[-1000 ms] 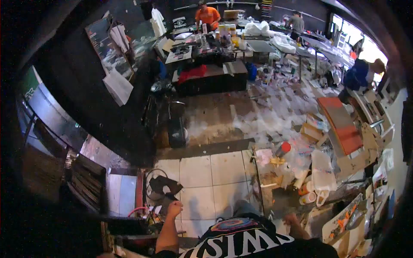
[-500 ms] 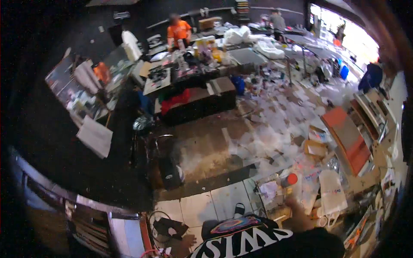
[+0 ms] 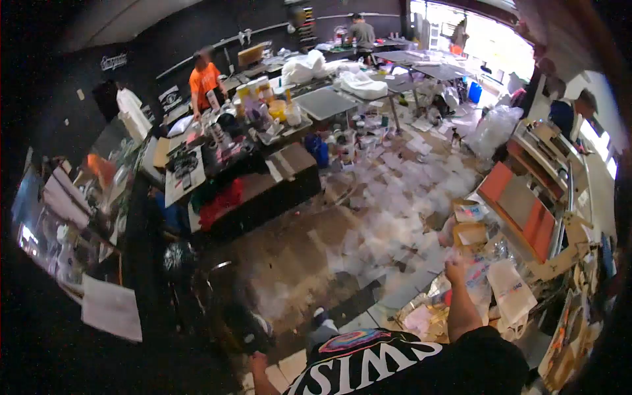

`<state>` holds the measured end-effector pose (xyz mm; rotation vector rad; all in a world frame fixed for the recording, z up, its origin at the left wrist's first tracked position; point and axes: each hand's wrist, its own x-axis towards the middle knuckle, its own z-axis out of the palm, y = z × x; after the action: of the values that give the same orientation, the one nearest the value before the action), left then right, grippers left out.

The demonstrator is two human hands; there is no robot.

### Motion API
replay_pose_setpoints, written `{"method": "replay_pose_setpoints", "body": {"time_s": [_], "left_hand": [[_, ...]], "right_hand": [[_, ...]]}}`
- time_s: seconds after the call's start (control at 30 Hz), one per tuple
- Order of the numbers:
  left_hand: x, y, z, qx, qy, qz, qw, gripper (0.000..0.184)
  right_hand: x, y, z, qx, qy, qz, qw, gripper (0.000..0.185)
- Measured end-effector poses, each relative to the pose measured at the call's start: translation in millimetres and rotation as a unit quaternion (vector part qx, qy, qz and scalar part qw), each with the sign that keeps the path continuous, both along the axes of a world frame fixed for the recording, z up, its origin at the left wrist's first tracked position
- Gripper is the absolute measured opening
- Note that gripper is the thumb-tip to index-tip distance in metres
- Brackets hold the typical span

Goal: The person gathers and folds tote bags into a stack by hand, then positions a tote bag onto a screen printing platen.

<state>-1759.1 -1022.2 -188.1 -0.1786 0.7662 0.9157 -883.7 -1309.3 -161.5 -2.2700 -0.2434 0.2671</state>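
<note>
My right hand is raised in front of me with fingers closed around something pale and blurred that I cannot make out. Below and beside that arm lie clear plastic and crumpled pink-white paper. A white printed bag is just to the right of it. My left hand hangs low near my body, over the tiled floor; its fingers are too small and dark to read. The jar with a red lid is not recognisable now.
Loose papers cover much of the floor. A black bench stands ahead, and a cluttered table behind it. Orange-red boards lean at right. People stand at the table, the back and the right.
My view has swung right and I have shifted forward. My right hand has risen and reached forward from beside my body. The jar with a red lid no longer shows where it stood.
</note>
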Motion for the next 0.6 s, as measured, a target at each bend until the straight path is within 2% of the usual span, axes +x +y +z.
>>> {"method": "replay_pose_setpoints", "body": {"time_s": [0.03, 0.07, 0.1, 0.13, 0.17, 0.23, 0.3, 0.37, 0.4, 0.47, 0.5, 0.53, 0.57, 0.6], "left_hand": [[4, 33, 3, 0.002, -0.003, -0.011, 1.000, 0.030], [6, 63, 8, 0.068, 0.313, -0.056, 0.946, 0.041], [9, 94, 12, 0.024, 0.611, -0.148, 0.777, 0.053], [5, 117, 35, -0.003, 0.648, -0.144, 0.748, 0.055], [30, 134, 112, -0.033, 0.681, -0.140, 0.718, 0.057], [15, 176, 121, -0.022, 0.725, -0.032, 0.688, 0.050], [10, 218, 135, 0.011, 0.744, 0.027, 0.667, 0.044], [11, 252, 140, 0.042, 0.765, 0.041, 0.641, 0.038], [11, 263, 139, 0.058, 0.780, 0.033, 0.623, 0.036], [11, 277, 136, 0.108, 0.820, -0.004, 0.563, 0.031], [14, 285, 138, 0.127, 0.819, -0.020, 0.560, 0.029], [24, 303, 146, 0.093, 0.698, 0.105, 0.702, 0.029], [39, 319, 158, 0.048, 0.554, 0.259, 0.790, 0.029], [41, 324, 167, -0.051, 0.186, 0.486, 0.852, 0.029]], "right_hand": [[4, -10, -3, -0.046, -0.033, -0.046, 0.997, 0.035], [-1, -15, 11, -0.025, -0.001, -0.118, 0.993, 0.035], [-8, -19, 31, 0.061, 0.063, -0.201, 0.976, 0.036], [-12, -24, 51, 0.171, 0.126, -0.285, 0.935, 0.036], [-15, -30, 65, 0.268, 0.168, -0.355, 0.880, 0.037], [-19, -39, 87, 0.398, 0.198, -0.433, 0.784, 0.039], [-18, -39, 103, 0.471, 0.197, -0.466, 0.723, 0.041], [-30, -3, 161, 0.496, 0.178, -0.490, 0.694, 0.038], [-28, 6, 171, 0.514, 0.165, -0.511, 0.669, 0.037], [2, 8, 153, 0.524, 0.129, -0.515, 0.666, 0.038], [12, 12, 140, 0.533, 0.094, -0.519, 0.662, 0.039], [27, 24, 132, 0.537, 0.090, -0.520, 0.658, 0.039], [34, 30, 126, 0.510, 0.072, -0.523, 0.679, 0.038], [34, 25, 119, 0.477, 0.055, -0.528, 0.701, 0.038]]}}
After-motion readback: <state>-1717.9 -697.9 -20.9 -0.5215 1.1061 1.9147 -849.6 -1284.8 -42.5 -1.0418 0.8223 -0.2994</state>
